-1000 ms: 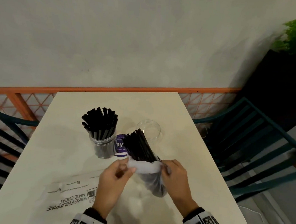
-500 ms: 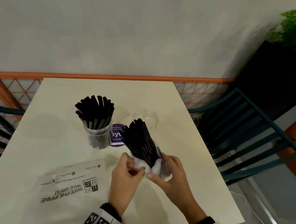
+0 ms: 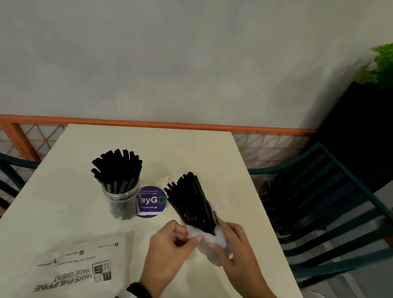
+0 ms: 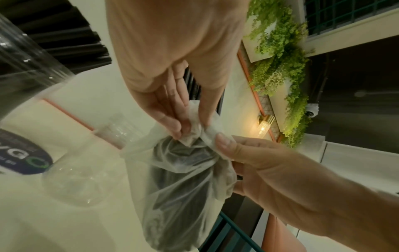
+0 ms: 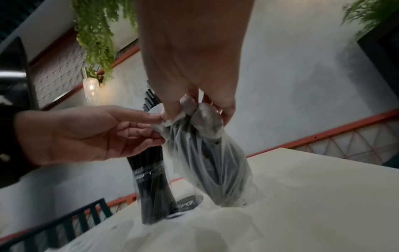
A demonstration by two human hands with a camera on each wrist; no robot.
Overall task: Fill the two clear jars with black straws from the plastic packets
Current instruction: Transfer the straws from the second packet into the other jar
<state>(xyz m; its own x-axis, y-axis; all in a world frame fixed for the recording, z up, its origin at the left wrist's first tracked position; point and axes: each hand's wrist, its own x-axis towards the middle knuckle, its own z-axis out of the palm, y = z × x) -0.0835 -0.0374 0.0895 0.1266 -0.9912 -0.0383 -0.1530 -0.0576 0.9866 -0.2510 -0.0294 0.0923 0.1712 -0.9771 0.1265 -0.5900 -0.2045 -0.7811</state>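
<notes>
Hands (image 3: pixel 170 242) (image 3: pixel 230 246) near the table's (image 3: pixel 47 208) near edge, both pinching bunched packet (image 3: pixel 210 240) around tilted straws (image 3: pixel 190 202); full jar (image 3: pixel 122 201) left, empty jar (image 3: pixel 176 174) beyond. Left wrist: fingers (image 4: pixel 172 122) pinching plastic. Right wrist: same pinch, packet bottom on the table.

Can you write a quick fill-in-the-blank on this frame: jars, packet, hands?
1. The jar left of the purple sticker is full of black ____.
2. The clear jar behind the bundle is ____.
3. Both the left hand and right hand pinch the plastic ____.
4. The flat printed bag lies on the ____.

Missing words: straws; empty; packet; table
</notes>
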